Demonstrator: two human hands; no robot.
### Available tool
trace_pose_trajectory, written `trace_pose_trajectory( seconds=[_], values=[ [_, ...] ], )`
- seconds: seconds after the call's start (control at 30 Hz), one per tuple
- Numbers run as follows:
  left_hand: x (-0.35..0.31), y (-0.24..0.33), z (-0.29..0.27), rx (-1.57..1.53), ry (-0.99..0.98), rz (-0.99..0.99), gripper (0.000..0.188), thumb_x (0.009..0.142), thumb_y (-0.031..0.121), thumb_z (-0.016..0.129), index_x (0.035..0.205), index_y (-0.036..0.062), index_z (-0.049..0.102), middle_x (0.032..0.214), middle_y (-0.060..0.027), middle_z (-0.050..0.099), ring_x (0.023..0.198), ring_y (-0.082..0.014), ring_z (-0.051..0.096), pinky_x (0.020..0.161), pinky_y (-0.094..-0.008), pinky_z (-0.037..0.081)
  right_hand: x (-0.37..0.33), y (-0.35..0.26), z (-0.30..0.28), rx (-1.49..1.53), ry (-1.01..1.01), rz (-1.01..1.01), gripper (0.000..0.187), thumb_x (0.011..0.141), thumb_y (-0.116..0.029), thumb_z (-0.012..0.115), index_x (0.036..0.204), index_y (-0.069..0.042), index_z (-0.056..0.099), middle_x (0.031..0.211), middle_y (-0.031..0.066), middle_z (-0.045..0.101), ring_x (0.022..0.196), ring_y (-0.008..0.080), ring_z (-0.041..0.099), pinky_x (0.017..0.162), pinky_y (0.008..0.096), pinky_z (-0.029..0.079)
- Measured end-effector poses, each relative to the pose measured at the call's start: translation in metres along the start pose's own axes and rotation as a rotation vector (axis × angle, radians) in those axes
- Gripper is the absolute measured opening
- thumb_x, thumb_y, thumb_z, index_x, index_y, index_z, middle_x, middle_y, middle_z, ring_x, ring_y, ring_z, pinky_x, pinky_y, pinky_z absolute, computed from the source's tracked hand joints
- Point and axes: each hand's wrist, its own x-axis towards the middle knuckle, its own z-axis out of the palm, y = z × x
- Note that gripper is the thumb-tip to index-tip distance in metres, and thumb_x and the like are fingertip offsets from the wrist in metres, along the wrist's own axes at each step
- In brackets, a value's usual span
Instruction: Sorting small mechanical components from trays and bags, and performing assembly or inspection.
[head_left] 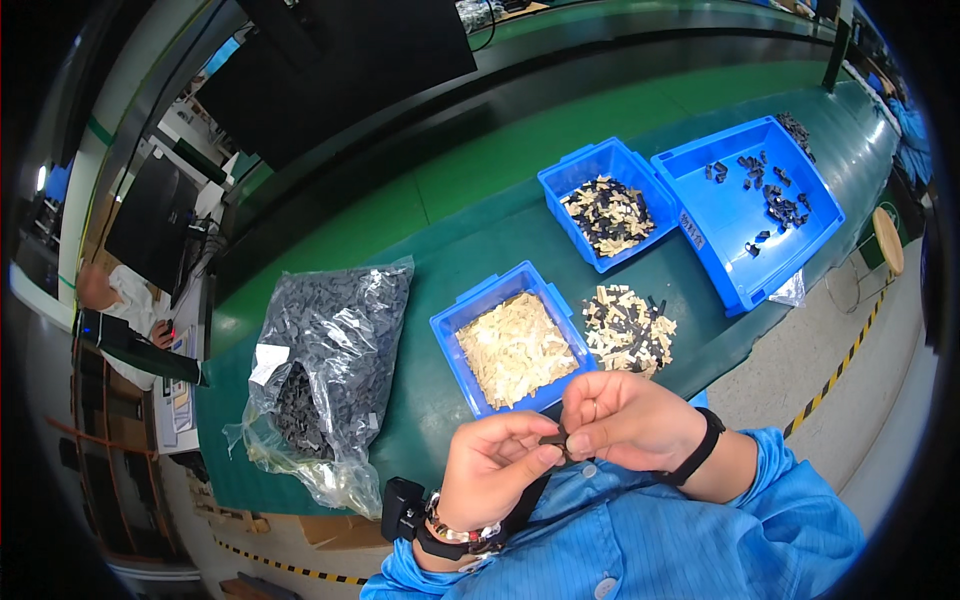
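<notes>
My left hand and my right hand meet in front of my chest, fingertips pinched together. Between them is a small dark piece, mostly covered by the fingers; its exact kind cannot be made out. Just beyond the hands stands a blue bin filled with small cream-coloured pieces. Beside that bin, a loose pile of mixed cream and black pieces lies on the green mat.
A clear plastic bag full of dark grey pieces lies at left. Farther back are a blue bin of mixed pieces and a larger blue tray with black parts. A person sits at far left beside a monitor.
</notes>
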Motion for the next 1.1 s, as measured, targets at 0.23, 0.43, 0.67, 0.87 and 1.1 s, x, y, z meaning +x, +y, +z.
trace_pose_trajectory(
  seconds=[0.23, 0.43, 0.67, 0.87, 1.1],
  values=[
    [0.003, 0.001, 0.005, -0.283, -0.091, -0.192, 0.052, 0.085, -0.012, 0.064, 0.127, 0.0030, 0.037, 0.098, -0.0135, 0.066, 0.088, -0.0173, 0.066, 0.080, -0.0267, 0.053, -0.017, -0.003, 0.008, -1.346, -0.012, -0.691, 0.032, 0.077, -0.002, 0.076, 0.108, -0.005, 0.067, 0.088, 0.0075, 0.064, 0.076, 0.0184, 0.063, 0.069, 0.0299, 0.051],
    [0.006, -0.001, 0.007, -0.350, -0.207, -0.336, 0.056, 0.082, -0.015, 0.064, 0.128, 0.0032, 0.037, 0.091, -0.0151, 0.068, 0.086, -0.0190, 0.067, 0.079, -0.0287, 0.054, -0.023, 0.005, 0.012, -1.826, -0.090, -0.825, 0.025, 0.076, -0.005, 0.069, 0.101, -0.005, 0.064, 0.093, 0.0051, 0.054, 0.083, 0.0262, 0.055, 0.073, 0.0354, 0.044],
    [0.000, 0.002, 0.009, -0.075, -0.150, -0.133, 0.038, 0.082, -0.013, 0.067, 0.115, -0.0022, 0.050, 0.092, -0.0176, 0.069, 0.085, -0.0202, 0.069, 0.078, -0.0311, 0.056, -0.057, -0.079, -0.022, -2.035, 0.847, -1.290, 0.026, 0.077, 0.005, 0.061, 0.102, 0.000, 0.062, 0.103, 0.0166, 0.063, 0.089, 0.0319, 0.062, 0.079, 0.0388, 0.050],
    [-0.002, 0.001, -0.003, 0.015, 0.052, 0.109, 0.024, 0.085, -0.009, 0.065, 0.105, -0.0033, 0.053, 0.084, -0.0137, 0.066, 0.075, -0.0174, 0.066, 0.071, -0.0290, 0.055, -0.070, -0.102, -0.040, -2.294, 1.166, -1.369, 0.030, 0.077, 0.007, 0.062, 0.106, 0.001, 0.063, 0.103, 0.0204, 0.062, 0.087, 0.0346, 0.063, 0.077, 0.0374, 0.051],
    [-0.003, 0.000, 0.005, 0.162, 0.203, 0.150, 0.020, 0.088, -0.001, 0.065, 0.103, -0.0016, 0.052, 0.077, -0.0108, 0.064, 0.067, -0.0161, 0.062, 0.064, -0.0282, 0.051, -0.036, -0.059, -0.046, -2.280, 0.704, -1.010, 0.023, 0.074, 0.004, 0.065, 0.097, 0.000, 0.066, 0.091, 0.0121, 0.062, 0.083, 0.0292, 0.062, 0.072, 0.0379, 0.051]
  ],
)
